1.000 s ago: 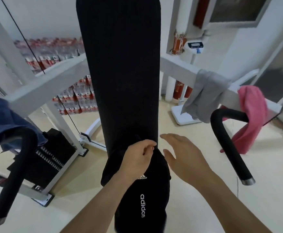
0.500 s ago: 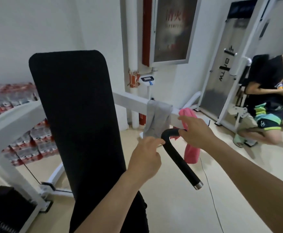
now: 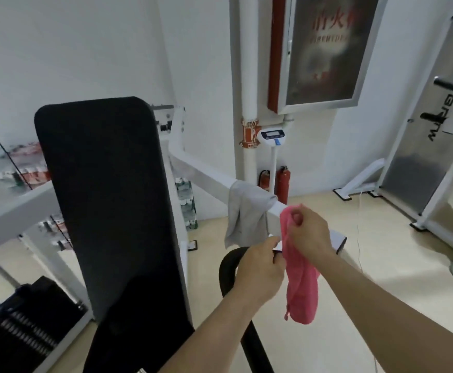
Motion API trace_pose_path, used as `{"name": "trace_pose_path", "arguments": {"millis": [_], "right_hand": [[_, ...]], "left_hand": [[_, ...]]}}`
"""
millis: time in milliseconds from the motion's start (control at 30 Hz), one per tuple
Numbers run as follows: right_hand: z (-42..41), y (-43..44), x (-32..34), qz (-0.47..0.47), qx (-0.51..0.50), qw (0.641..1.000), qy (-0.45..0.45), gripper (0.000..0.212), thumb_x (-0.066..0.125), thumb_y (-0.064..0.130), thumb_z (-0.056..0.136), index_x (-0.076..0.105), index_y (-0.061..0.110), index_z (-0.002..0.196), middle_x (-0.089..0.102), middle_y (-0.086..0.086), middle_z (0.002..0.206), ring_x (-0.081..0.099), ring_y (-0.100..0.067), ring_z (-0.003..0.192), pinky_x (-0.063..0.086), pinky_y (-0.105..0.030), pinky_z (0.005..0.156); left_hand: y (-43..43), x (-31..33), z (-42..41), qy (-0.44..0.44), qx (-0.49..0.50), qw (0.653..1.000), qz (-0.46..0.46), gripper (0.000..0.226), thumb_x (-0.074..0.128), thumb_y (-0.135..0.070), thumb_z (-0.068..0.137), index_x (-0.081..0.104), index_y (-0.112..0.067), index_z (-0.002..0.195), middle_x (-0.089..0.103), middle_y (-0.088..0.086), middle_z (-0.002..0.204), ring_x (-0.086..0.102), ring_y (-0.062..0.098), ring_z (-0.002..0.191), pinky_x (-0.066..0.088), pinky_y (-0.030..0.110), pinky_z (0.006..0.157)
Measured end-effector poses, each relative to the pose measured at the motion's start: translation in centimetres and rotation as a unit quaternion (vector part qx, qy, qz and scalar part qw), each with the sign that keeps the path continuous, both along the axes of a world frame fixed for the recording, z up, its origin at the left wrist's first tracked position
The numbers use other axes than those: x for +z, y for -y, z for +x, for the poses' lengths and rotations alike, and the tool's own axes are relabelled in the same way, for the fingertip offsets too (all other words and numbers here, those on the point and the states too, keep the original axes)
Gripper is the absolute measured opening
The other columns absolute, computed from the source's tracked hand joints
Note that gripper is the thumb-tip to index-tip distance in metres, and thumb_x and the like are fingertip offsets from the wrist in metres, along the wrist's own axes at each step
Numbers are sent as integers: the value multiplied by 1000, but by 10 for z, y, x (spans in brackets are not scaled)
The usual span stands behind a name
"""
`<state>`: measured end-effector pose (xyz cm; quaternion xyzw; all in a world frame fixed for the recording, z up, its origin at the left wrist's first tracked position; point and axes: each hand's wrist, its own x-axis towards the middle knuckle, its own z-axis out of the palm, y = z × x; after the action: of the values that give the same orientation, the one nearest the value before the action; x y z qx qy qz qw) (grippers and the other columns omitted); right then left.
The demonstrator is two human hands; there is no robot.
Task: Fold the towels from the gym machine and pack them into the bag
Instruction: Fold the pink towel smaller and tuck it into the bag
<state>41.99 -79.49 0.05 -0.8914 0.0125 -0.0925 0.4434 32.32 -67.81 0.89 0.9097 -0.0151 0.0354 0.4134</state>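
Note:
A pink towel [image 3: 300, 286] hangs in the air in front of the machine's white arm [image 3: 206, 175]. My right hand [image 3: 310, 234] grips its bunched top. My left hand [image 3: 260, 269] pinches the towel's left edge a little lower. A grey towel [image 3: 243, 214] is draped over the white arm just behind and left of my hands. The black padded backrest [image 3: 107, 200] of the gym machine stands upright at the left. The bag is out of view.
A curved black handle [image 3: 228, 265] rises below my left hand. The weight stack [image 3: 23, 327] sits at the lower left. A scale on a pole [image 3: 272, 135], red extinguishers [image 3: 283, 184] and another white machine [image 3: 419, 168] stand along the wall.
My head has turned up and right, away from the black bag. My right hand took the pink towel off the white arm and lifted it. My left hand came over to its edge.

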Motion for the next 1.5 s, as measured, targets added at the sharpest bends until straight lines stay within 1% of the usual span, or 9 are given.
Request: {"name": "trace_pose_path", "arguments": {"millis": [167,367,500,667,800,933,1133,1267,1500], "right_hand": [[-5,17,41,585,164,769,-201,32,62,4,80,68,5,112,66,-22,111,67,-29,87,59,-37,78],[-33,4,80,648,400,612,-214,59,84,9,59,66,4,115,68,-20,106,69,-29,89,58,-41,82],[-43,-21,97,561,450,661,-217,45,69,-1,61,65,3,105,66,-16,97,64,-27,86,55,-37,78],[-75,-55,111,230,257,938,19,4,68,21,84,65,23,85,61,3,70,54,-4,60,43,-18,57],[-124,-84,143,249,438,864,-1,40,64,55,79,60,38,115,69,16,98,66,0,90,55,-18,72],[-135,-115,141,187,498,845,54,30,68,24,87,66,34,115,73,15,97,69,-2,91,58,-29,81],[-146,-141,142,42,476,870,122,17,55,14,76,70,22,78,67,6,66,63,-12,63,55,-40,64],[-165,-159,149,39,499,852,152,30,53,-1,74,67,26,80,67,9,73,63,-8,71,53,-30,65],[-184,-198,135,-118,327,889,297,36,48,-13,68,45,20,82,45,2,86,47,-19,67,40,-31,54]], "left_hand": [[11,20,22,-106,31,938,-327,59,62,-61,81,56,-23,126,68,2,115,66,22,101,57,37,82],[-20,64,-5,-53,54,864,-497,51,53,-52,86,71,-10,107,70,14,103,63,27,94,51,47,90],[-40,92,-30,65,141,859,-487,41,59,-35,84,70,-4,109,71,17,107,66,28,99,56,40,85],[-75,129,-69,284,329,805,-403,7,75,-30,71,79,-23,73,76,0,80,70,15,78,58,37,76],[-91,143,-95,252,278,867,-328,14,68,-36,75,79,-28,81,76,1,86,72,18,85,57,37,77],[-106,143,-118,176,187,918,-303,33,50,-6,96,76,-26,92,75,11,83,72,26,76,59,33,67],[-143,134,-147,227,358,901,93,31,77,-32,73,52,-39,89,58,-5,62,53,6,56,44,23,56],[-178,136,-170,213,233,946,77,14,75,-31,80,68,-35,91,63,-13,91,59,9,90,47,29,82],[-226,155,-229,165,242,946,-138,38,45,-45,92,71,-23,75,66,2,64,63,16,60,55,36,59]]}}
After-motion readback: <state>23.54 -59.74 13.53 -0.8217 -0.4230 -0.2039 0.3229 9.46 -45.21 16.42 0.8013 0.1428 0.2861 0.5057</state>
